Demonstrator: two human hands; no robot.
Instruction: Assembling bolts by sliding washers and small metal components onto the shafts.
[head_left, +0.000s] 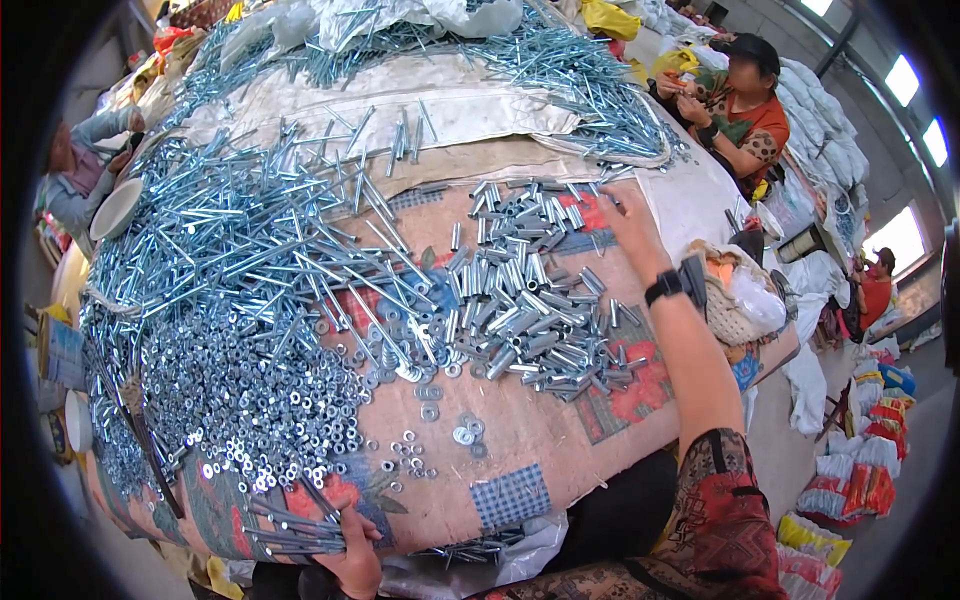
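the left fingers partly hide the bunched metal rods.

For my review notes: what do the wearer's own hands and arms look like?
The left hand and right hand are both bare, without gloves. A dark wristband circles the right wrist. The right sleeve ends below the elbow and carries a busy red, black and tan pattern. No cables show.

Passable lane: patterned cloth near front edge, R of nut pile, w/ a few loose washers in it; tube pile blocks ctr btwn lane & R hand, rod pile blocks far L, & held rods stick out L of L hand.
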